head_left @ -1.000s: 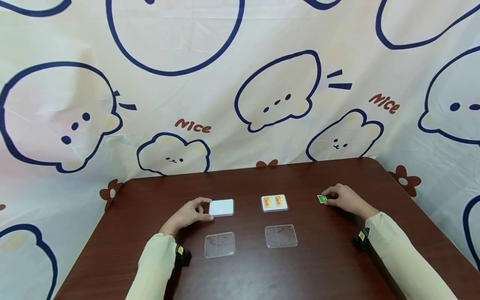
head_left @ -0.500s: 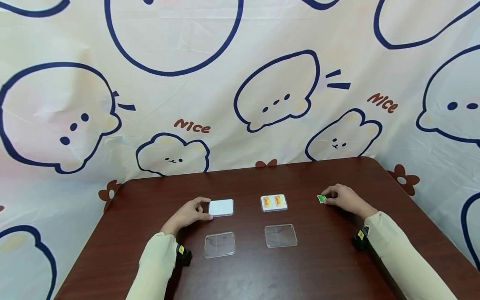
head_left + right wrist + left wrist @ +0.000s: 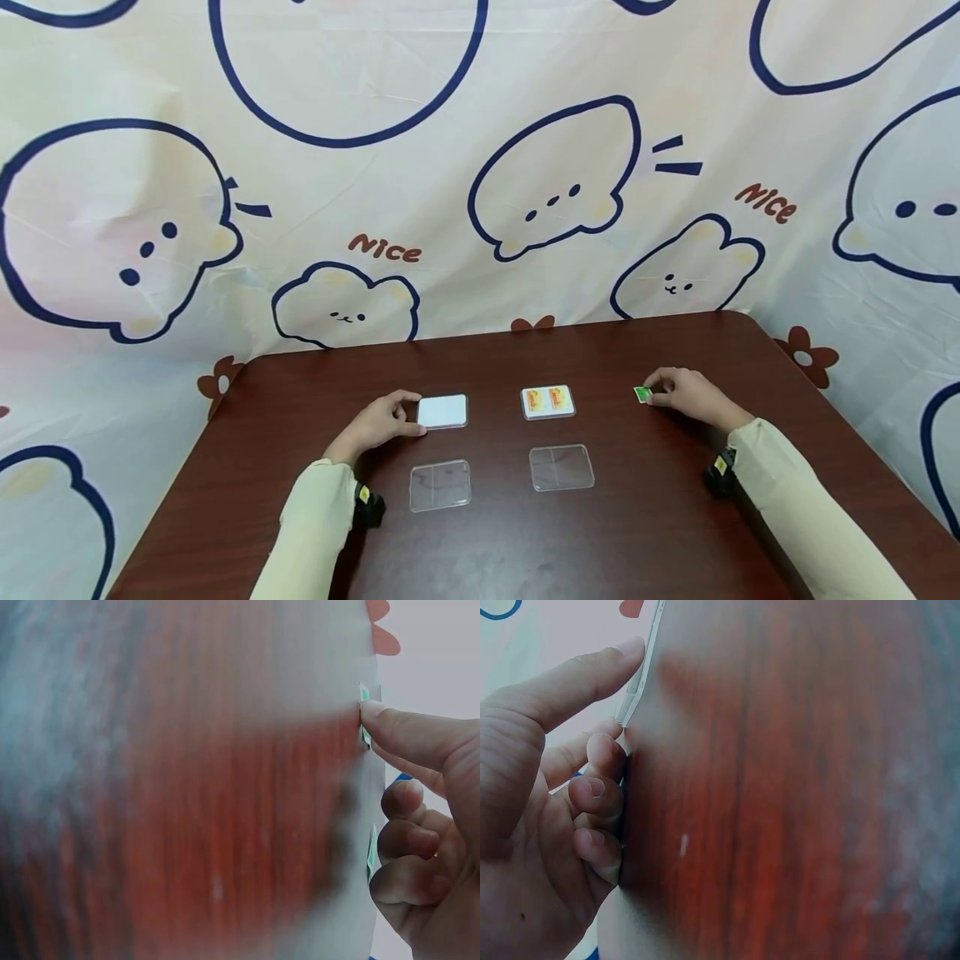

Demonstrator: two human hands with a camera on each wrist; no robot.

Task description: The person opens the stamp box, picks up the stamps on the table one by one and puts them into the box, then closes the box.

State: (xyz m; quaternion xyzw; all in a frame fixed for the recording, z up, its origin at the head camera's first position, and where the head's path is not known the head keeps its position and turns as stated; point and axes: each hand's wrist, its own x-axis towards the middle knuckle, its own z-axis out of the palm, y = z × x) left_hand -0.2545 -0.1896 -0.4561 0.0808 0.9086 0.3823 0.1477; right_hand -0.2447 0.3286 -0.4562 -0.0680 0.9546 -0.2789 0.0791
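My left hand (image 3: 378,423) holds the left end of a shallow clear plastic case (image 3: 442,412) with a white surface inside it. Thumb and index finger grip its edges, and the left wrist view shows the case's thin rim (image 3: 641,694) between them; the other fingers curl by the table. Over on the right, my right hand (image 3: 690,396) pinches a small green square card with a pale border (image 3: 642,394) between thumb and index finger. In the right wrist view that card (image 3: 364,712) appears edge-on, low over the tabletop.
Between the hands lies a second clear case (image 3: 548,402) with two orange-yellow pictures on white. Nearer me are two transparent, divided pieces (image 3: 440,485), (image 3: 562,467). Another green-edged piece (image 3: 372,855) shows beyond the right fingers. A patterned cloth (image 3: 442,183) hangs behind the brown table (image 3: 495,550).
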